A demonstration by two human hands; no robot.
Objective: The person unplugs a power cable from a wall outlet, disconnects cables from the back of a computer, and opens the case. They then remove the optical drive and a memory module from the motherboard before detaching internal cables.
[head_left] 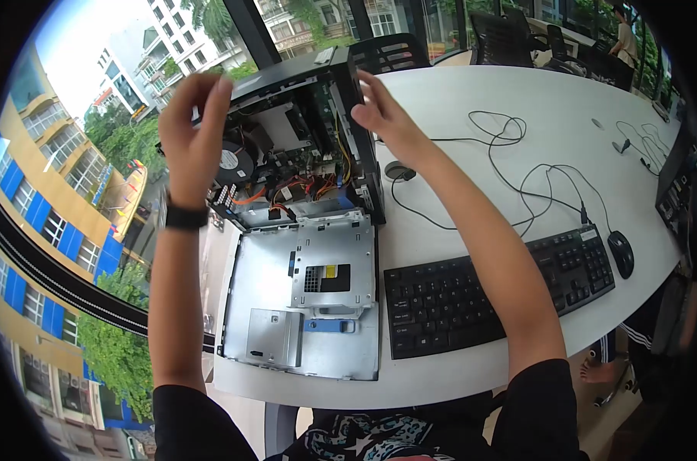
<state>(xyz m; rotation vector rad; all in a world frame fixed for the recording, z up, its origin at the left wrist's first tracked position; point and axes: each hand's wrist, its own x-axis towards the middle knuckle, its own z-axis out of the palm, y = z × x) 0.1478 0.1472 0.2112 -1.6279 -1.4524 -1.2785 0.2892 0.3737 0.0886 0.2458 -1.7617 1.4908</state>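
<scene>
A black desktop computer case stands with its side opened, showing a round fan, coloured cables and boards inside. Its silver side panel lies folded down flat in front, with a blue latch on it. My left hand, with a black band on the wrist, is at the upper left corner of the case, fingers curved and apart from the thumb. At the front right edge is my right hand, thumb and fingers spread against or just beside it. Contact is hard to tell for both hands.
A black keyboard and a mouse lie on the white table, with loose cables behind them. A window is close on the left. Another dark device stands at the right edge; a person is far back.
</scene>
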